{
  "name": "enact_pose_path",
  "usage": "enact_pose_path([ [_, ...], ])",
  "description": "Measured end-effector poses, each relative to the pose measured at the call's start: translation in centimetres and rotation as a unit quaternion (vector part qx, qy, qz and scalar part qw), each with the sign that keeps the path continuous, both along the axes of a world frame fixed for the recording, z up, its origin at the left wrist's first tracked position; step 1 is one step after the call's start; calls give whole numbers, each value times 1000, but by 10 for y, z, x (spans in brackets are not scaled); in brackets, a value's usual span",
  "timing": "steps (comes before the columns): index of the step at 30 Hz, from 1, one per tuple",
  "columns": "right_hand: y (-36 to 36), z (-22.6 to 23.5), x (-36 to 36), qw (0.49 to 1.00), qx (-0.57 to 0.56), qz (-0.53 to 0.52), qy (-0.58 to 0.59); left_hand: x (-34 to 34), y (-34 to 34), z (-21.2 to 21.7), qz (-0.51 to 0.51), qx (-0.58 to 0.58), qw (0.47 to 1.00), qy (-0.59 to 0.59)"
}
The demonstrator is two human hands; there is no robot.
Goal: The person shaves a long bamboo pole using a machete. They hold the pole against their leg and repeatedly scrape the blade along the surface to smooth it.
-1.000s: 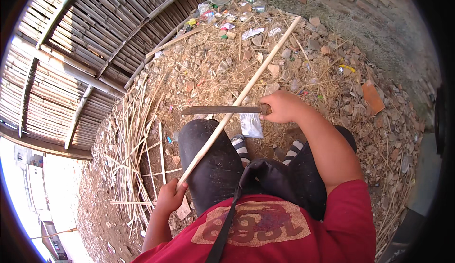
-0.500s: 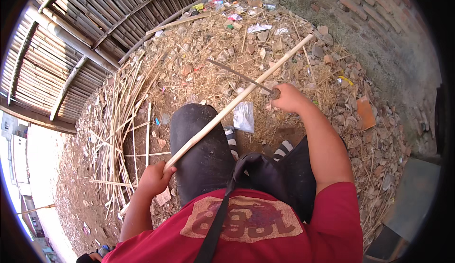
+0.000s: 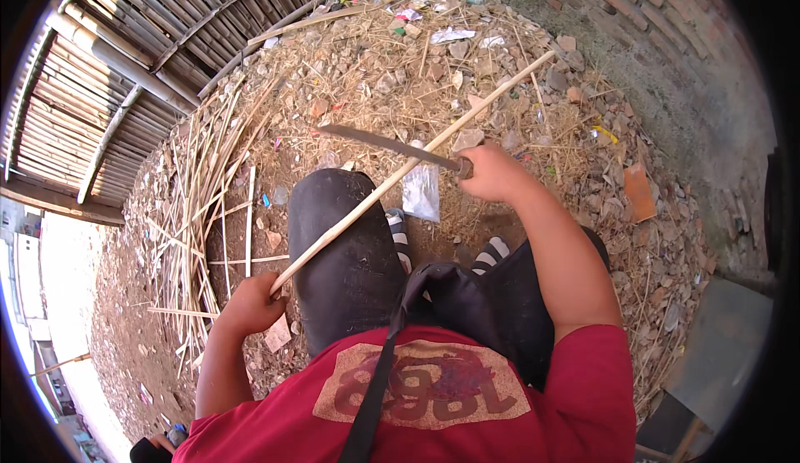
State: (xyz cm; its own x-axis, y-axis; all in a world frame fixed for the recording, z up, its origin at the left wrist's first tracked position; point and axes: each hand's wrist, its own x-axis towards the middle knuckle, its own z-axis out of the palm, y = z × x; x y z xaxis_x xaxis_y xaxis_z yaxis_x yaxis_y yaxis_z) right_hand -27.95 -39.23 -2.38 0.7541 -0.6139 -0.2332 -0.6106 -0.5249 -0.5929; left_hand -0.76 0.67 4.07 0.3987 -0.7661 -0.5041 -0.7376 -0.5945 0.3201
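My left hand (image 3: pixel 255 303) is closed around the near end of a long pale bamboo pole (image 3: pixel 367 200). The pole slants across my left thigh (image 3: pixel 343 267) and rises away to the far right, its far end in the air or over the rubble; I cannot tell which. In my right hand (image 3: pixel 493 173) is the handle of a long-bladed machete (image 3: pixel 379 140), fingers wrapped round it. Its dark blade points left and crosses the pole beyond my knee, flat side partly showing. Whether the edge touches the pole is unclear.
Split bamboo strips (image 3: pixel 208 205) lie heaped on the left. A bamboo-slat wall (image 3: pixel 242 13) stands at the far left, a brick wall (image 3: pixel 667 71) on the right. A clear plastic bag (image 3: pixel 422 192) lies by my feet, on ground strewn with rubble, straw and litter.
The machete has moved left and nearer, along the pole toward my knee, and its blade has turned to show more of its flat. My left hand with the pole's end has shifted slightly left.
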Motion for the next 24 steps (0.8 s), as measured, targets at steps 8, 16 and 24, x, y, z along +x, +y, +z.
enact_pose_path([
  [8, -15, -10, -7, 998, 0, -40, -43, 9, -7, 5, -8, 16, 1000, -11],
  [16, -38, -31, -19, 994, 48, -95, -22, 11, -15, 3, 0, 32, 999, 17],
  [24, -14, -26, -13, 993, 116, -5, 18, 2, -11, -9, 27, 12, 999, 14],
])
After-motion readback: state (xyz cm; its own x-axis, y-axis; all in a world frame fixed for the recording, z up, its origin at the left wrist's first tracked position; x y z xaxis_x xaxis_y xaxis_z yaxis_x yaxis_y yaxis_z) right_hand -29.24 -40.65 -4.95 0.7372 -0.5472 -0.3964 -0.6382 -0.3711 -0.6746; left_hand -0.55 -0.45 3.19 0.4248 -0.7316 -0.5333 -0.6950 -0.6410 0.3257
